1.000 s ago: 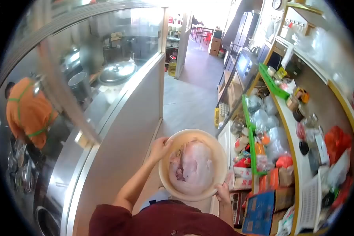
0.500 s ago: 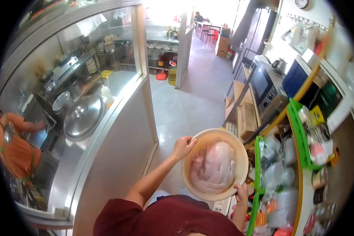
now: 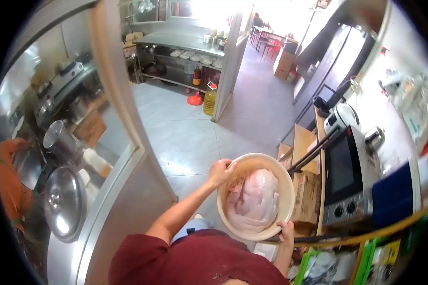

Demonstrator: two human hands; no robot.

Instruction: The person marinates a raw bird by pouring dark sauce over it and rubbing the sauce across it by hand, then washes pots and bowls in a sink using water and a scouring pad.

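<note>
Left hand: the left hand [image 3: 222,172] is curled closed over the rim at the bowl's far left side
Right hand: the right hand [image 3: 285,231] is bent round the rim at the near right side, fingers partly hidden
Bowl: the cream bowl [image 3: 286,194] is held in front of the body, between both hands
Meat: one big pale piece of meat [image 3: 254,202] fills most of the bowl; its kind is hard to tell
Slip risk: wet-looking skin and a heavy-seeming load could tip the bowl if either rim grip loosened
Right side: a box [image 3: 306,194] and microwave [image 3: 345,166] sit on shelving; drifting right could knock the rim
Left side: a partition [image 3: 119,209] stands near the left elbow, which could bump it in a turn
Far floor: an oil bottle [image 3: 209,99] stands by the doorway, a likely trip hazard if passed too closely
</note>
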